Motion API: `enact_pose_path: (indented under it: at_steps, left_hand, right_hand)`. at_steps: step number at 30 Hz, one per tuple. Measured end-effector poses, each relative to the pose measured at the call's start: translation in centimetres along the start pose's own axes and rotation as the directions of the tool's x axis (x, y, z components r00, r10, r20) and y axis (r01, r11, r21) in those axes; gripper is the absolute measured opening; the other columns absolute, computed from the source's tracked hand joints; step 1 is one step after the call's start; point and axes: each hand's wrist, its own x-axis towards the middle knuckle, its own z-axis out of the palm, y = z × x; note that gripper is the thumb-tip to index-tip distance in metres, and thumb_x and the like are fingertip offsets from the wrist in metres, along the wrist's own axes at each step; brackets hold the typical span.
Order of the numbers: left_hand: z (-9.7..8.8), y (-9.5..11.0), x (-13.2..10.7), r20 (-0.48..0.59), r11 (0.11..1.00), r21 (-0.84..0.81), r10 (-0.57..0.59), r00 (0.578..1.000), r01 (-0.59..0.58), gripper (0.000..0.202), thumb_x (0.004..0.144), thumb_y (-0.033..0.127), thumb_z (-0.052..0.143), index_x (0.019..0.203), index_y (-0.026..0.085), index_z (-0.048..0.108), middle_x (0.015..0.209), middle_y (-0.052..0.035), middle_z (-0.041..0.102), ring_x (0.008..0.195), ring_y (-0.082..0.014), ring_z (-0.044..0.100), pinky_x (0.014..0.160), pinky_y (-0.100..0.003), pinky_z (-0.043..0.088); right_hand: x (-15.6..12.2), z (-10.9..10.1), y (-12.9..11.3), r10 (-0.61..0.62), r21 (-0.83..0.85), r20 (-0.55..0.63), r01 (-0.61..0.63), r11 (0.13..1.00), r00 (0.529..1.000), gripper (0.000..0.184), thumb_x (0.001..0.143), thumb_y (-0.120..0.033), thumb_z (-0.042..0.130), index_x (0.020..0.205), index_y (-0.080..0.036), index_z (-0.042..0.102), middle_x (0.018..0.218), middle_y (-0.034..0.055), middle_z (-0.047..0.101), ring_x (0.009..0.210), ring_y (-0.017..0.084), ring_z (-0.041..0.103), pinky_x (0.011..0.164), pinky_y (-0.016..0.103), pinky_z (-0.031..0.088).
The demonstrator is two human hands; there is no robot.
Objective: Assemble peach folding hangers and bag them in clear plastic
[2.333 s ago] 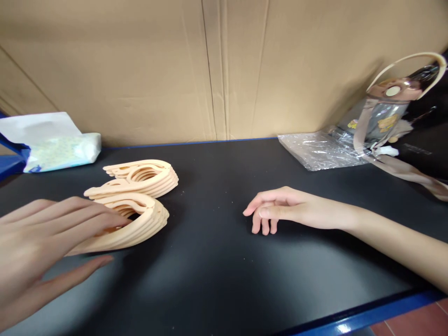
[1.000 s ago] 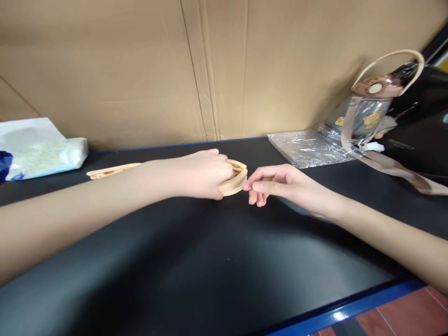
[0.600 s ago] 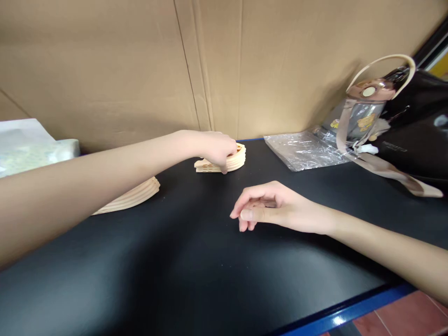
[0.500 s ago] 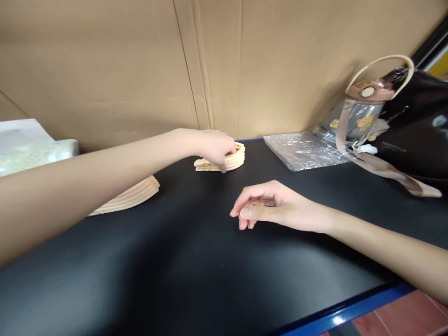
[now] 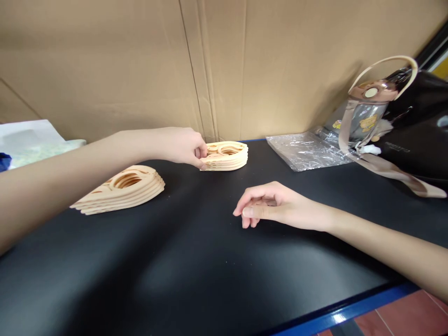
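Observation:
My left hand (image 5: 185, 148) reaches across to the far stack of pale wooden cut-out pieces (image 5: 233, 161). Its thumb and fingers close on the narrow left end of that stack, partly hiding it. The pieces are flat, rounded at the right, with a round hole in them. A second stack of similar wooden pieces (image 5: 140, 189) lies on the left, partly behind my left forearm. My right hand (image 5: 269, 205) hovers or rests low over the black tabletop (image 5: 196, 261), fingers loosely curled, thumb apart from the index finger, nothing held.
Behind the table stands a cardboard wall (image 5: 140, 70). A clear plastic bag (image 5: 301, 151) lies at the back right, beside a strapped water bottle (image 5: 367, 116) and a black bag (image 5: 416, 135). White paper or packaging (image 5: 31, 135) sits at the far left. A blue edge (image 5: 336, 317) borders the table.
My left hand has moved left, from the right part of the far stack to its left end, uncovering the round hole. More of the near stack shows. My right hand has barely moved.

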Motion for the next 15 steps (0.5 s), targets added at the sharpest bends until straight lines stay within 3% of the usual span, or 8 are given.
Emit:
enact_pose_path:
  at_steps: [7,11,15]
  left_hand:
    - [0.0,-0.2,0.1,0.010,0.999,-0.015,0.041,0.999,-0.041,0.023,0.079,0.043,0.060,0.085,0.024,0.073,0.081,-0.0021,0.071,0.065,-0.0185,0.059,0.059,-0.029,0.031]
    - [0.3,-0.1,0.5,0.030,0.998,-0.032,0.058,0.998,-0.057,0.023,0.077,0.045,0.062,0.077,0.022,0.069,0.068,-0.0018,0.063,0.057,-0.0173,0.052,0.055,-0.029,0.028]
    - [0.6,-0.3,1.2,0.039,0.996,-0.049,0.075,0.996,-0.073,0.025,0.075,0.043,0.063,0.063,0.021,0.058,0.059,-0.0005,0.053,0.053,-0.0162,0.045,0.052,-0.030,0.027]
  right_hand:
    - [-0.1,-0.2,-0.1,0.013,-0.030,-0.007,-0.014,0.999,1.000,0.017,0.094,-0.030,0.064,0.098,-0.014,0.070,0.083,0.0021,0.071,0.075,0.010,0.065,0.073,0.023,0.052]
    - [-0.1,0.0,-0.1,0.006,-0.084,-0.016,-0.007,0.996,1.000,0.020,0.094,-0.033,0.063,0.098,-0.015,0.069,0.084,0.0030,0.072,0.075,0.011,0.065,0.072,0.024,0.052]
    - [0.0,-0.8,-0.3,-0.074,-0.295,-0.035,0.061,0.954,0.997,0.024,0.094,-0.036,0.060,0.099,-0.015,0.069,0.085,0.0041,0.074,0.076,0.013,0.067,0.071,0.025,0.052]
